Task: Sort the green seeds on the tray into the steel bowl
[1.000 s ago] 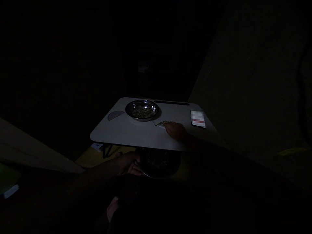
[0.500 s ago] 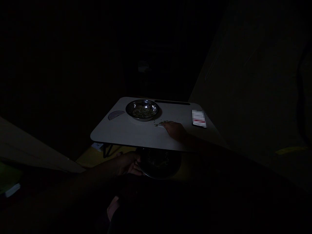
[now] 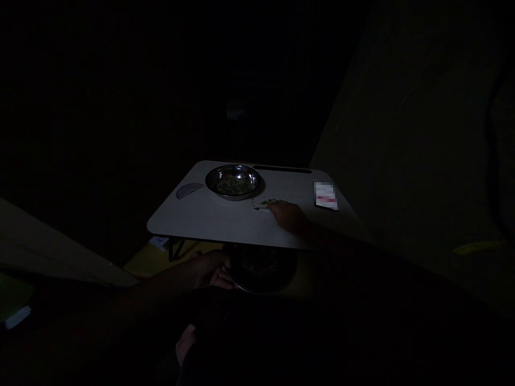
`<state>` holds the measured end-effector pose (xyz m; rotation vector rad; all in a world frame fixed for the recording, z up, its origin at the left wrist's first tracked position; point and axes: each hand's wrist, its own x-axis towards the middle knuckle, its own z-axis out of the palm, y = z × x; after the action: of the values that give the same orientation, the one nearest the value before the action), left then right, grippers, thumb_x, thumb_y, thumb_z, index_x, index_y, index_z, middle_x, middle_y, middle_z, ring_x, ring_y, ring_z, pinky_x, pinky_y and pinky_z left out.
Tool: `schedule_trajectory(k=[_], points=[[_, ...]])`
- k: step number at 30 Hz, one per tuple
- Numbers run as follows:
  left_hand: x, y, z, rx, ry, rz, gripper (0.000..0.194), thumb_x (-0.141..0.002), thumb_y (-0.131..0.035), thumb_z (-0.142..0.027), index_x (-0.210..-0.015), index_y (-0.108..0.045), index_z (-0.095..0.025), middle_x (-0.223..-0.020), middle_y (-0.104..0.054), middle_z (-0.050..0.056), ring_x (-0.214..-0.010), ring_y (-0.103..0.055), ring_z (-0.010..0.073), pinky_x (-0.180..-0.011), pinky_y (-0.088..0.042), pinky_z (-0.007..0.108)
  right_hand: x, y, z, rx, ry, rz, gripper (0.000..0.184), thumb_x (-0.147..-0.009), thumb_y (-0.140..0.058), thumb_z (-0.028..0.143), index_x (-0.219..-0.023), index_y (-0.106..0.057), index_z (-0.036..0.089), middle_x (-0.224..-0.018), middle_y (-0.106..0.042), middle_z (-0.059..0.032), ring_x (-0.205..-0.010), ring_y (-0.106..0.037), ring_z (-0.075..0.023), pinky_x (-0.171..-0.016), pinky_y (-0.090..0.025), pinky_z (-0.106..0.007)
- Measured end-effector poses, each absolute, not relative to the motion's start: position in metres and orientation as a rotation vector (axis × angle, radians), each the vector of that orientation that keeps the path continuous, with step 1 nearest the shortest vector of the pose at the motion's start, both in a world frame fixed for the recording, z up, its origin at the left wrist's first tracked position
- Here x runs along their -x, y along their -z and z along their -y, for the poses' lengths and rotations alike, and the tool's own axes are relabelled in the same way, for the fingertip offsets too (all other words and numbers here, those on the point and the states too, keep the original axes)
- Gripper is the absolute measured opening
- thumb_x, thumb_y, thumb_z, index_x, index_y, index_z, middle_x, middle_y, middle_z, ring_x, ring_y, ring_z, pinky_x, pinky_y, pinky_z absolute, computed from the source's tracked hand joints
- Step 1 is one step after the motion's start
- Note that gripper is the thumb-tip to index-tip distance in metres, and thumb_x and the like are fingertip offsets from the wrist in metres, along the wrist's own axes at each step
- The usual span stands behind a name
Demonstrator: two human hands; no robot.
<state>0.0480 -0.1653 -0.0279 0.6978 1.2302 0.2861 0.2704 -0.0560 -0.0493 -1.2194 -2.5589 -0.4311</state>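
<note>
My left hand (image 3: 215, 269) is closed on the rim of a dark metal bowl (image 3: 263, 287), held just below the front edge of the white folding table (image 3: 201, 222). Specks of something lie inside that bowl. On the tabletop, my right hand (image 3: 288, 217) is closed on a slim white object (image 3: 263, 208) with a darker tip; its kind is too dim to make out. Small green bits (image 3: 273, 202) are scattered right beside those fingers. Farther back stands a shiny steel bowl (image 3: 233, 171) with similar green bits in its bottom.
A half-round protractor (image 3: 189, 191) lies left of the steel bowl. At the table's right side is a phone-like slab (image 3: 326, 196) with a lit, blurred face. A dark slot (image 3: 281, 169) runs along the back edge. A wall rises on the right; the room is very dark.
More green bits show beside my right hand, which stays low on the tabletop with the white object. The left hand keeps its hold on the bowl. The view has shifted slightly.
</note>
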Motion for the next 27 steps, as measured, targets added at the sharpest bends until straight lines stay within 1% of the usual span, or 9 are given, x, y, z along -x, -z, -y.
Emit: schedule_trajectory(k=[15,27], points=[[-0.047,0.033,0.163,-0.715,-0.274,-1.197,0.021,-0.051,-0.039,-0.017,-0.070,-0.048,-0.013,-0.049,-0.056,0.003,-0.054,-0.055,0.0162,-0.057,-0.039,0.029,-0.274,0.049,0.059,1.227,0.402,2.580,0.028,-0.073,-0.032,0.015,-0.098,-0.044,0.018,-0.089,-0.053,-0.0037,-0.083,-0.045,-0.0150,-0.066,-0.035,-0.027],[-0.048,0.035,0.162,-0.710,-0.278,-1.184,0.019,-0.051,-0.040,-0.016,-0.069,-0.047,-0.012,-0.049,-0.056,0.003,-0.054,-0.055,0.0163,-0.059,-0.039,0.030,-0.275,0.046,0.067,1.229,0.366,2.623,0.029,-0.072,-0.032,0.014,-0.099,-0.043,0.018,-0.092,-0.052,-0.0041,-0.084,-0.045,-0.0145,-0.067,-0.034,-0.026]])
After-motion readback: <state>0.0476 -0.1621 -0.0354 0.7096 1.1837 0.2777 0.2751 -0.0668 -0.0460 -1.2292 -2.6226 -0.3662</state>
